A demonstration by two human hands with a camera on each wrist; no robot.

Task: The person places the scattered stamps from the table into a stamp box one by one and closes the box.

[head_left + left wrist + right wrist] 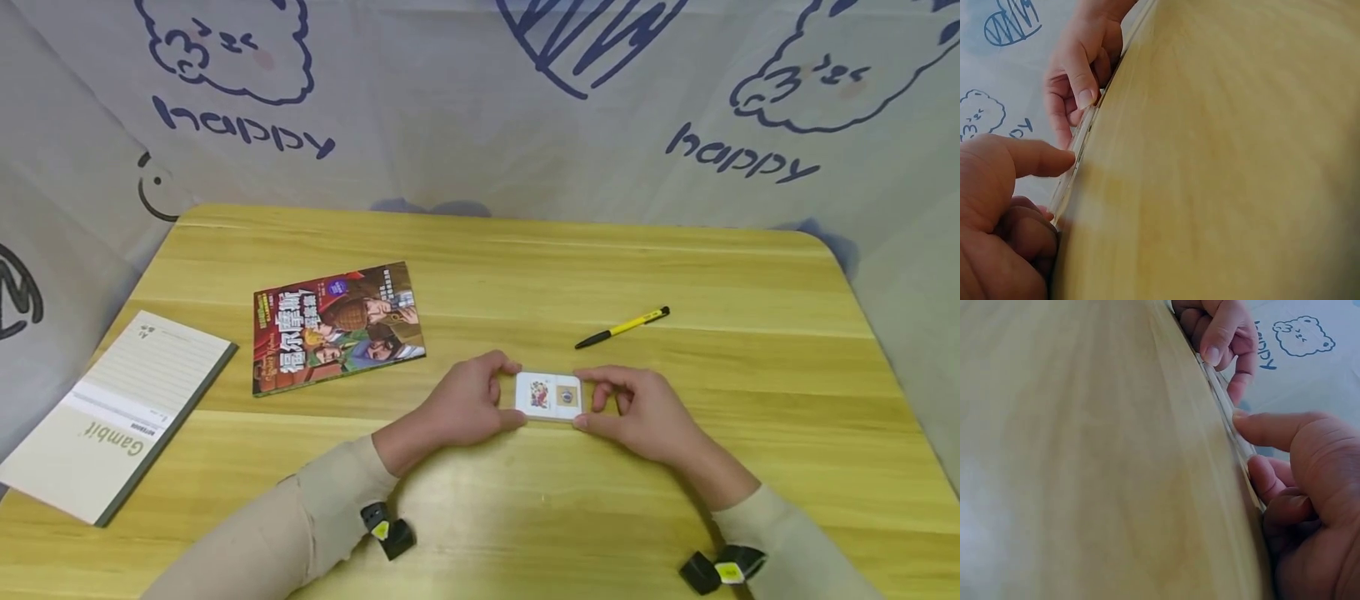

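A small flat white case point(548, 396) with rounded corners and two little pictures on its face lies at the middle of the table. My left hand point(467, 400) holds its left end, thumb at the near corner and forefinger at the far one. On the other end, my right hand point(637, 410) grips it the same way. From the left wrist view, the case's thin edge point(1077, 147) shows low against the tabletop between both hands. The right wrist view also shows that edge point(1225, 403), seen nearly side-on; its face is hidden there.
Beyond my right hand lies a yellow and black pen point(624, 327). A colourful comic-style book point(337, 329) rests left of my left hand. At the table's left edge is a cream notebook point(120, 417). A printed cloth point(480, 125) hangs behind the wooden table point(525, 517).
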